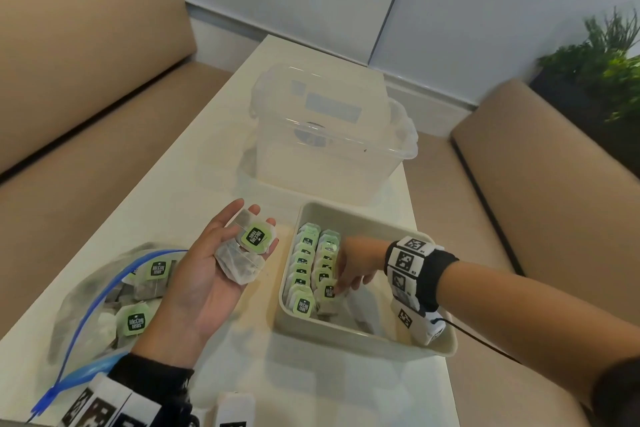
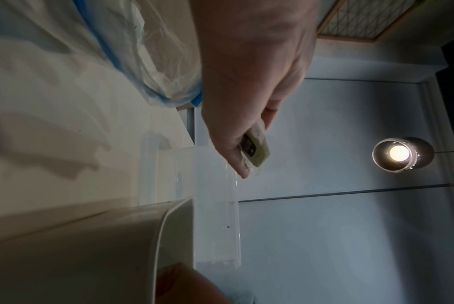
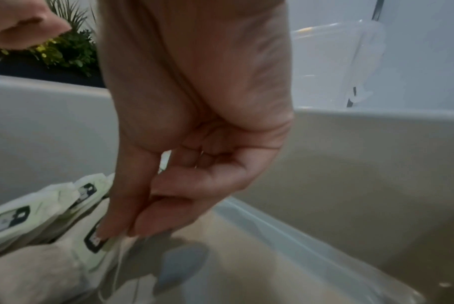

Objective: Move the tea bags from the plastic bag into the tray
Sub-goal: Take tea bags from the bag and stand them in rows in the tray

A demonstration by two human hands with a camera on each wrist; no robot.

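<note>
Seating one tea bag at the second row's near end in the tray, the right hand pinches it. Left wrist view: left hand, palm up, fingers relaxed, cradles spare tea bags — next pick. Right wrist view: fingertips pinch the bag's top — release next; the plastic bag holds more.

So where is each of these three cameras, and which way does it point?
Head: worn on the head, looking down at the table, tray and plastic bag; both hands and forearms show.
Left wrist: looks along the left hand, which carries tea bags, toward wall and lamp.
Right wrist: looks along the right hand into the tray; its fingers are at the rows.
Shared: all three see the tray.
</note>
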